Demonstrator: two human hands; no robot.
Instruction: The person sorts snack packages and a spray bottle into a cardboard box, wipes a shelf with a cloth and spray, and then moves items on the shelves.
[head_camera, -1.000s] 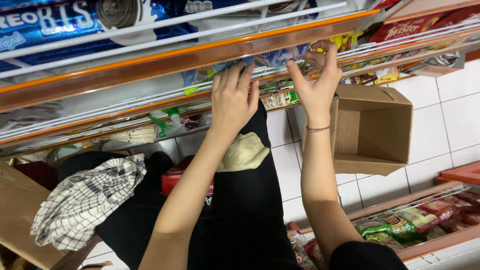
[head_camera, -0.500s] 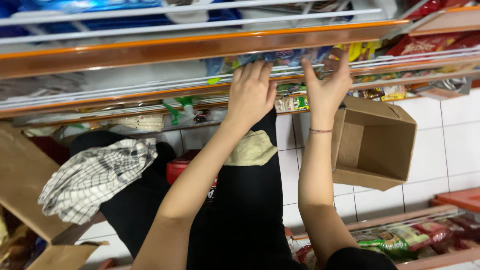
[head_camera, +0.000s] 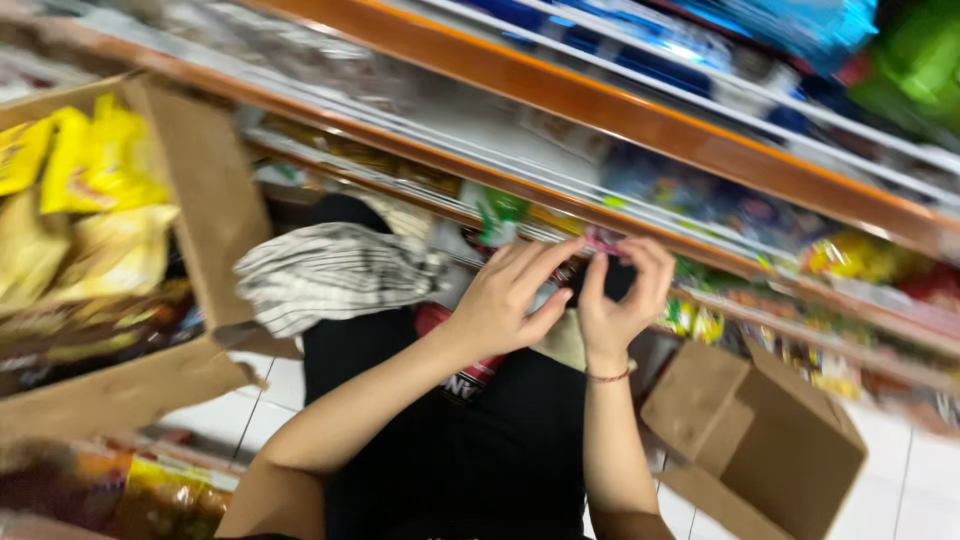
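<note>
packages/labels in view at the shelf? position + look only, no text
Yellow snack bags: upper left, in an open cardboard box; crinkly, bright yellow.
Blue packs: top shelf, blurred, blue and white.
Small pink packet: at the shelf edge, between the left hand and right hand.
Green-white pack: shelf edge, left of the hands.
Brown carton: lower right, open.

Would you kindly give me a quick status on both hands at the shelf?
Left hand and right hand both raised at the orange shelf edge, fingertips pinching a small pink packet. Grip blurred. Open cardboard box low right, apart from both hands.
</note>
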